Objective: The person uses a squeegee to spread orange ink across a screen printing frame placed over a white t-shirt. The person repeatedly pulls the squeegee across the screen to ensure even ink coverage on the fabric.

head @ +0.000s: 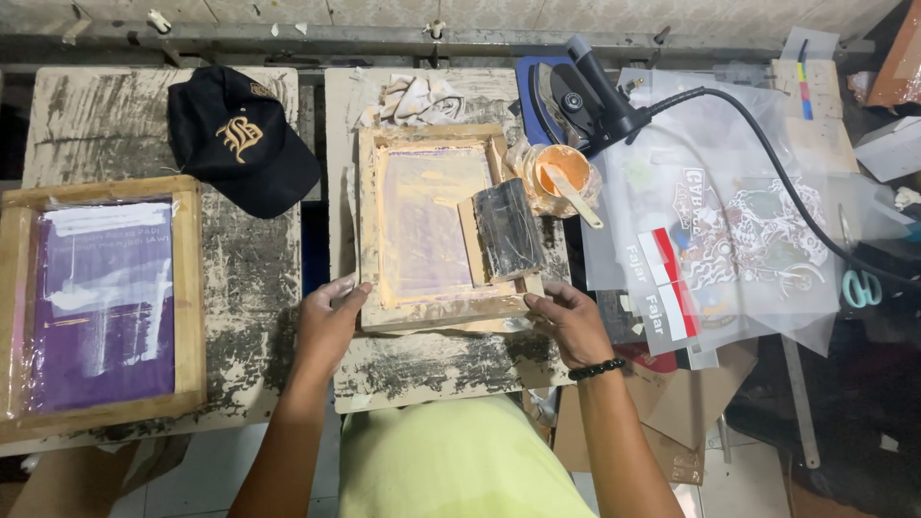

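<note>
Paint-scarred wooden boards (432, 364) fill the view, and we're right over the action. Left hand (326, 312) grips the near left corner of the small wooden screen frame (436, 225), fingers curled on its edge; right hand (566, 321) clamps the near right corner, thumb on top. The frame lies flat on the middle board, and a black squeegee (507, 230) rests across its right side (tilted slightly). Just beyond sits a cup of orange ink (564, 173) with a stick in it. Off to the left, a black cap (240, 139) and a larger purple-meshed frame (101, 302). Printed transfer sheets (729, 240) spread out on the right.
</note>
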